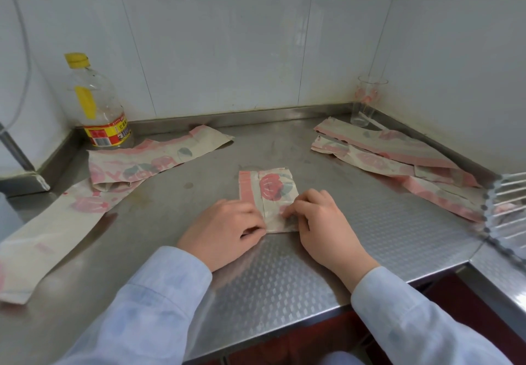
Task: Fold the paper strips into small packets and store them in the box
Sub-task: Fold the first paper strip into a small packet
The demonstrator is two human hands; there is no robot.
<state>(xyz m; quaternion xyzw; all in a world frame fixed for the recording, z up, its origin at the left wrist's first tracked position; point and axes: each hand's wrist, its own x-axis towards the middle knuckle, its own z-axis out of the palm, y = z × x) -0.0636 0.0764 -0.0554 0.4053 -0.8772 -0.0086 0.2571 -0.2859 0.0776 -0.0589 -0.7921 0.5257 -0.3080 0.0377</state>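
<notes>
Folding step: left hand [225,229] and right hand [318,219] fingers curled, pinching near edge of folded strip [269,193]. Next: crease it flat beyond fingertips.

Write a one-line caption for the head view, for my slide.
Left hand and right hand pinch a folded paper strip on a steel counter; more strips lie beside it.

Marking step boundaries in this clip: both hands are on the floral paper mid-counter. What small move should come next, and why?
Probably roll the near end forward one more fold and press the crease. The left hand and right hand both pinch the near edge of the pink-flowered folded paper strip, which lies flat and looks too long for a small packet.
</notes>
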